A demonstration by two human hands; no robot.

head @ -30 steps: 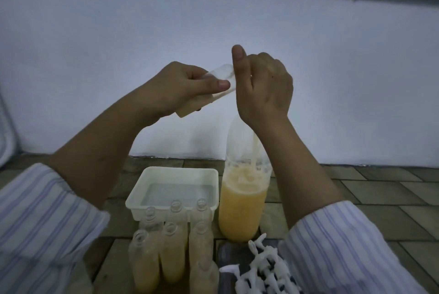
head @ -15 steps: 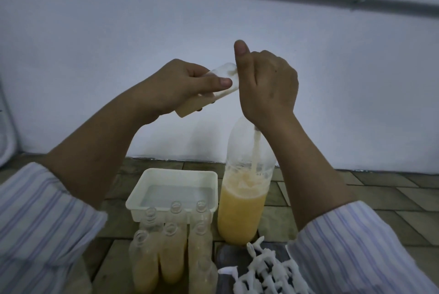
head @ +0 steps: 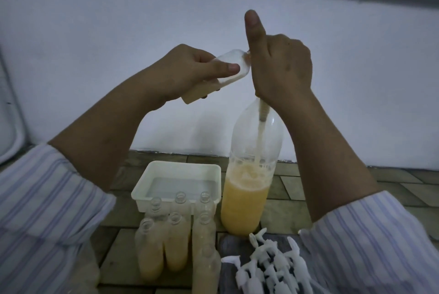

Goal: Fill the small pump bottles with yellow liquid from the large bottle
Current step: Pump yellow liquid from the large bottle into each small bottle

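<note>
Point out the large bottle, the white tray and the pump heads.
large bottle point(head: 242, 208): head view, liquid-filled lower body.
white tray point(head: 140, 195): head view, near-left rim corner.
pump heads point(head: 273, 267): head view, middle of pile.

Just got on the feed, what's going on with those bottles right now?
The left hand holds a small bottle tilted, its mouth against the right hand. The right hand's grip is closed around something at the neck of the large bottle, thumb up, and yellow liquid runs down inside it. Open small bottles stand by a white tub, with white pump tops piled nearby.
</note>
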